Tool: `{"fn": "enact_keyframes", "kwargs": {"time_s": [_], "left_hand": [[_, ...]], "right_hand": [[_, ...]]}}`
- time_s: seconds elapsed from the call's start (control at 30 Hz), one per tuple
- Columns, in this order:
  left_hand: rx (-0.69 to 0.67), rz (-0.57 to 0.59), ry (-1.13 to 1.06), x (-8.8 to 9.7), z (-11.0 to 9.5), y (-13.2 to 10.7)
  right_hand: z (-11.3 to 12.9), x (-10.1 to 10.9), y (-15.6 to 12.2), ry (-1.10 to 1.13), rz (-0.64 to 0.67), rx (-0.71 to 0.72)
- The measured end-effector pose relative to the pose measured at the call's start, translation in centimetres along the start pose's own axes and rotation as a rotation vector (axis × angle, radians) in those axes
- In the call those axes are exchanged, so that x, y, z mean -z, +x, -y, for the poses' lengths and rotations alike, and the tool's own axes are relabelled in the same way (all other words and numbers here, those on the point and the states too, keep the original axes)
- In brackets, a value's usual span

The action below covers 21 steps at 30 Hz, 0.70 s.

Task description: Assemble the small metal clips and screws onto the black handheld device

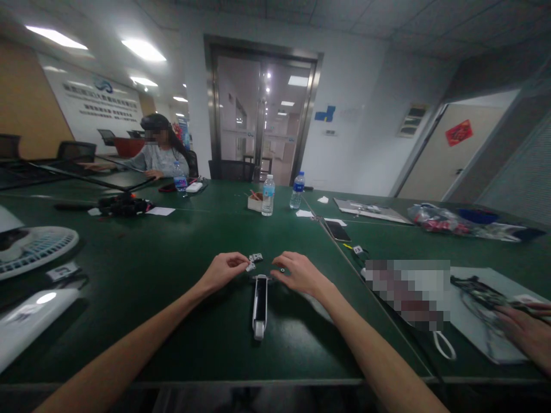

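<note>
Both my hands rest on a dark green table [172, 275], close together in front of me. My left hand [222, 269] is closed in a pinch on a small silvery metal part [251, 266]; a second like part [256, 257] lies just beyond it. My right hand [298, 272] is curled, fingertips down beside a tiny dark ring-shaped piece [282, 269]; whether it holds anything I cannot tell. A white and black elongated device [259, 304] lies lengthwise between my wrists, its far end near both hands.
Two water bottles [267, 196] and a small box stand farther back. A phone [338, 231] lies to the right. A white fan [34, 248] sits at far left. Another person's hand [525, 330] rests on papers at right; a seated person [159, 155] works at the back left.
</note>
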<state>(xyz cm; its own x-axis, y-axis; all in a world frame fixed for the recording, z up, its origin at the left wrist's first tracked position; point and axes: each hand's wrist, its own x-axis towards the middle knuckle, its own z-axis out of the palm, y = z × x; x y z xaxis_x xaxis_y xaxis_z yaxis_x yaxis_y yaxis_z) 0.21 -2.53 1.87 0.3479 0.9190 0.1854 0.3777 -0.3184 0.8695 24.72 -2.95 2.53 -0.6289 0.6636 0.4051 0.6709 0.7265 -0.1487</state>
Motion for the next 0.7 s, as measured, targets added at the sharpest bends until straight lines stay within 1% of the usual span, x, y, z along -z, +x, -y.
{"fn": "enact_keyframes", "kwargs": {"time_s": [0.07, 0.13, 0.27, 0.37, 0.47, 0.57, 0.7], "left_hand": [[0.026, -0.008, 0.096, 0.5, 0.2, 0.0], [0.060, 0.011, 0.155, 0.9, 0.6, -0.1], [0.122, 0.118, 0.108, 1.3, 1.3, 0.0], [0.176, 0.204, 0.052, 1.8, 1.4, 0.2], [0.251, 0.257, 0.035, 2.2, 1.0, 0.3], [0.282, 0.287, -0.002, 2.4, 0.8, 0.2], [0.299, 0.305, -0.010, 2.2, 1.0, 0.2]], "right_hand": [[-0.6, 0.2, -0.2, -0.019, 0.088, -0.060], [-0.8, 0.1, -0.4, -0.017, 0.158, -0.082], [-0.1, -0.5, -0.3, 0.005, 0.261, -0.057], [0.6, -0.8, -0.1, -0.017, 0.275, -0.028], [0.8, -1.0, 0.0, -0.030, 0.284, -0.019], [0.8, -0.9, 0.0, -0.023, 0.297, -0.020], [0.8, -0.8, 0.0, -0.022, 0.304, -0.019]]}}
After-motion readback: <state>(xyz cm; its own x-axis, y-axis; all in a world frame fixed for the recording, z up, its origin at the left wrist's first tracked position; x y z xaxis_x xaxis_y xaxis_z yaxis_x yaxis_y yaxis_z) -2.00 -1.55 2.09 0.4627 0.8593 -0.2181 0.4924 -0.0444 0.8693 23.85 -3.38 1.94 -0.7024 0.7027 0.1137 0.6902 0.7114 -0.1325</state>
